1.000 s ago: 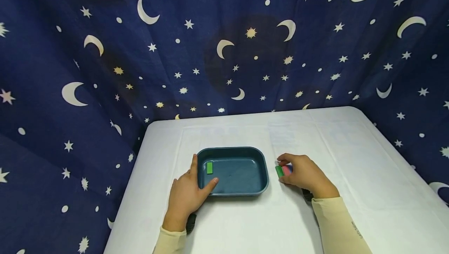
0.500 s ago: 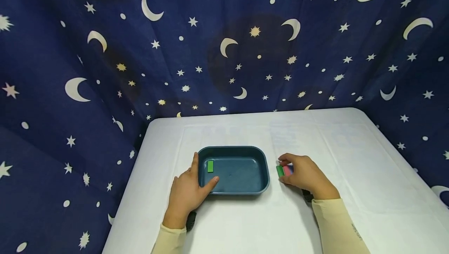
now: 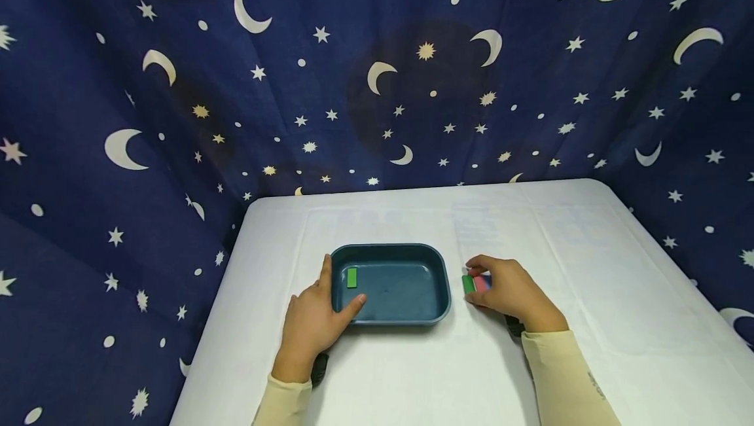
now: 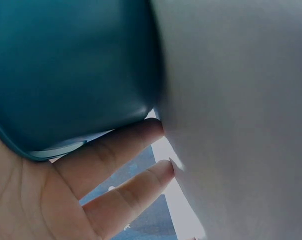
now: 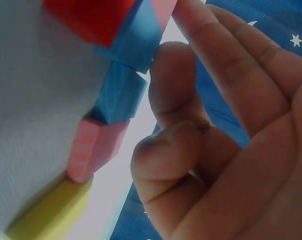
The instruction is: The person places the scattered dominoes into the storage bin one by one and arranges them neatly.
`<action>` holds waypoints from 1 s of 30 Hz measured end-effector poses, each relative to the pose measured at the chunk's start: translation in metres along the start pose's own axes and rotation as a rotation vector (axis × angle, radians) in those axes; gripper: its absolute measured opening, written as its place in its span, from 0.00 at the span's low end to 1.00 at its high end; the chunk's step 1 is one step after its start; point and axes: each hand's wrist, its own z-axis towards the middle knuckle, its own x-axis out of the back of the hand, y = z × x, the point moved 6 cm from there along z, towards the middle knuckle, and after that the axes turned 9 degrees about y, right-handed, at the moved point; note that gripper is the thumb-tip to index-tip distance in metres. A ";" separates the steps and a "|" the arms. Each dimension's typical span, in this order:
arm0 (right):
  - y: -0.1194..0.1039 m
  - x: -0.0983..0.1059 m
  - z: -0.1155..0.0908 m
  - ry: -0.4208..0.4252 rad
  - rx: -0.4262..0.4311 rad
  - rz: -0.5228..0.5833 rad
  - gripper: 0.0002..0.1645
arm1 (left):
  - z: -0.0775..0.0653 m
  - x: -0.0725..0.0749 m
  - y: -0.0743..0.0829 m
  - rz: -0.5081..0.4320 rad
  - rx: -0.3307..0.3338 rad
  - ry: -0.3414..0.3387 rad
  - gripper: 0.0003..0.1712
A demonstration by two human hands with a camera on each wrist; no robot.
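Note:
A dark teal tray (image 3: pixel 400 292) stands mid-table, holding one green block (image 3: pixel 351 278) near its left end. My left hand (image 3: pixel 311 321) spans its near left corner, index finger straight along the side and thumb across the front rim. In the left wrist view, two more fingers (image 4: pixel 128 192) extend straight beside the tray wall. Right of the tray, my right hand (image 3: pixel 512 288) reaches over a row of small blocks, its thumb and index finger at the two ends of a green block (image 3: pixel 468 284). A pink block (image 3: pixel 480 284) and a blue block (image 3: pixel 487 280) lie against it, partly under the hand.
In the right wrist view, further blocks lie below the palm: a red block (image 5: pixel 93 20), two blue ones, a pink one and a yellow block (image 5: pixel 53 210). White cloth covers the table (image 3: pixel 400 380). A dark blue curtain (image 3: pixel 330 86) with moons and stars surrounds it.

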 end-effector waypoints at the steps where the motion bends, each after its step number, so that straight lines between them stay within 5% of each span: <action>1: 0.000 -0.001 0.000 0.000 -0.003 0.001 0.37 | 0.000 0.000 0.000 -0.001 0.000 0.001 0.68; 30: -0.008 0.002 -0.002 0.009 -0.004 -0.001 0.35 | -0.001 0.000 -0.001 0.003 -0.013 0.021 0.68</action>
